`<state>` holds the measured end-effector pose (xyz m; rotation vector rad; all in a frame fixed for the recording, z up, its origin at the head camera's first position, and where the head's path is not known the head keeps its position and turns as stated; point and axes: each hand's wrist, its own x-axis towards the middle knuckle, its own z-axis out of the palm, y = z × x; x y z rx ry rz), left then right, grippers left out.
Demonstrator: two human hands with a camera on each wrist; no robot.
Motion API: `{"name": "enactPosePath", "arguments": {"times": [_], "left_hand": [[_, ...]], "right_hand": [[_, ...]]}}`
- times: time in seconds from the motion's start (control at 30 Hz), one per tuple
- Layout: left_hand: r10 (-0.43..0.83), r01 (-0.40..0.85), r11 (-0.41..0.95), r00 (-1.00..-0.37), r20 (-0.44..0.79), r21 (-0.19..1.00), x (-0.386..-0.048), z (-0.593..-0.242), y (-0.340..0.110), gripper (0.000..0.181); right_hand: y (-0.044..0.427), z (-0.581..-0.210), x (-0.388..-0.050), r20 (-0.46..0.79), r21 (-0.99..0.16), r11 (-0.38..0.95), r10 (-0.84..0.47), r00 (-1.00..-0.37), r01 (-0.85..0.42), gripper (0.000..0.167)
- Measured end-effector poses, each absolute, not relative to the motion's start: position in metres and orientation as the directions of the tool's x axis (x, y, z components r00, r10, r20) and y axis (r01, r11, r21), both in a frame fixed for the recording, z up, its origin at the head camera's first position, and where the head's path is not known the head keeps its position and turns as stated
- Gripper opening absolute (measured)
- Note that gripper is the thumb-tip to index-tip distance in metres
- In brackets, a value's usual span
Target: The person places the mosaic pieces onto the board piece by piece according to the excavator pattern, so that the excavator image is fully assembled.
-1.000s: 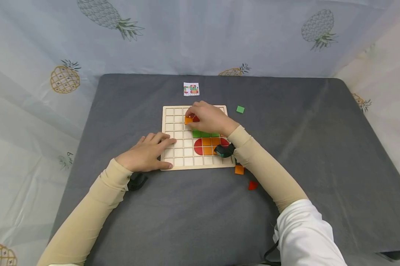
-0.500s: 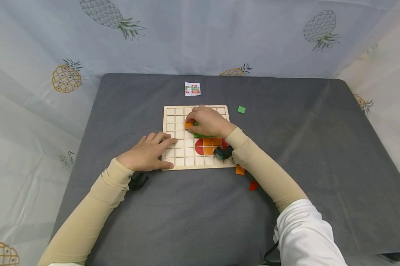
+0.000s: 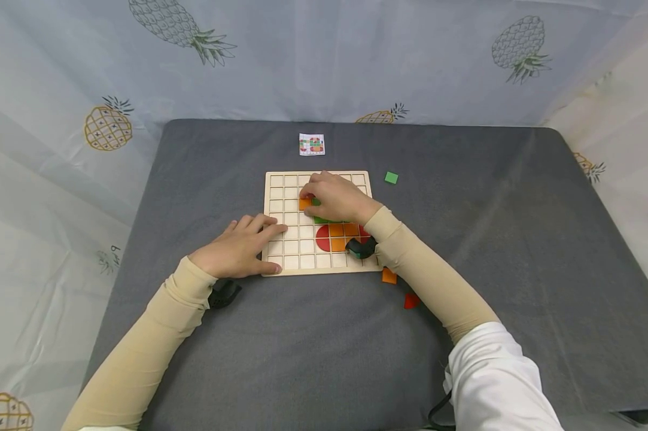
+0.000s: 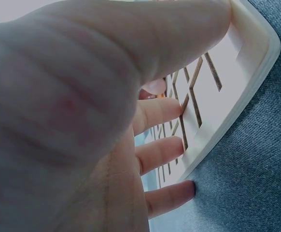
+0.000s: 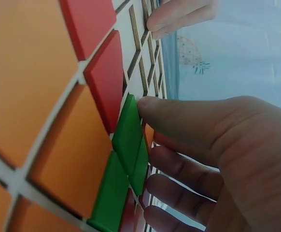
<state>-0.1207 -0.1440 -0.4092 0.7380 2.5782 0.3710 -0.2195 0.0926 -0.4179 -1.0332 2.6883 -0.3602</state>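
A pale wooden grid board [image 3: 291,262] lies on the grey table. The left hand [image 3: 234,250] rests on its left edge, fingers spread; the left wrist view shows that hand [image 4: 97,111] with its thumb over a corner. Over the upper middle of the grid, the right hand [image 3: 338,196] pinches an orange tile [image 3: 304,204]. Green tiles [image 3: 322,219] lie partly under that hand; red pieces [image 3: 322,237] and orange ones [image 3: 336,230] sit lower. In the right wrist view, the right thumb and fingers [image 5: 172,166] are beside a raised green tile [image 5: 127,126].
Behind the board lies a small pattern card [image 3: 312,144]. A loose green tile [image 3: 391,178] is to its right. Near the front right corner are an orange tile [image 3: 389,276] and a red piece [image 3: 411,300], close to the right forearm. A pineapple-print curtain [image 3: 324,60] hangs behind.
The right hand has shifted slightly toward the near side with the orange tile, one grid row down, and covers a red piece seen earlier. The left hand has stayed on the board's edge.
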Motion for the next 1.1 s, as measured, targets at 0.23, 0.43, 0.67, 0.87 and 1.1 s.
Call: {"name": "enactPosePath", "arguments": {"times": [0.23,0.43,0.67,0.87,1.1], "left_hand": [[0.553,0.432,0.821,-0.765,-0.330,0.374,-0.121,-0.410,-0.143,0.079],[0.554,0.437,0.820,-0.768,-0.320,0.370,-0.121,-0.411,-0.143,0.079],[0.550,0.432,0.822,-0.771,-0.320,0.372,-0.120,-0.410,-0.146,0.079],[0.548,0.428,0.823,-0.771,-0.325,0.372,-0.120,-0.409,-0.146,0.079],[0.548,0.425,0.822,-0.772,-0.322,0.379,-0.120,-0.409,-0.145,0.079]], "right_hand": [[0.116,-0.397,-0.226,-0.122,-0.423,0.748,-0.607,-0.786,-0.512,0.041],[0.159,-0.377,-0.235,-0.095,-0.486,0.773,-0.511,-0.855,-0.408,0.044],[0.207,-0.377,-0.244,-0.120,-0.487,0.822,-0.399,-0.909,-0.296,0.044],[0.231,-0.394,-0.251,-0.202,-0.424,0.880,-0.323,-0.925,-0.214,0.046],[0.241,-0.408,-0.252,-0.265,-0.317,0.926,-0.294,-0.918,-0.205,0.046]]}}
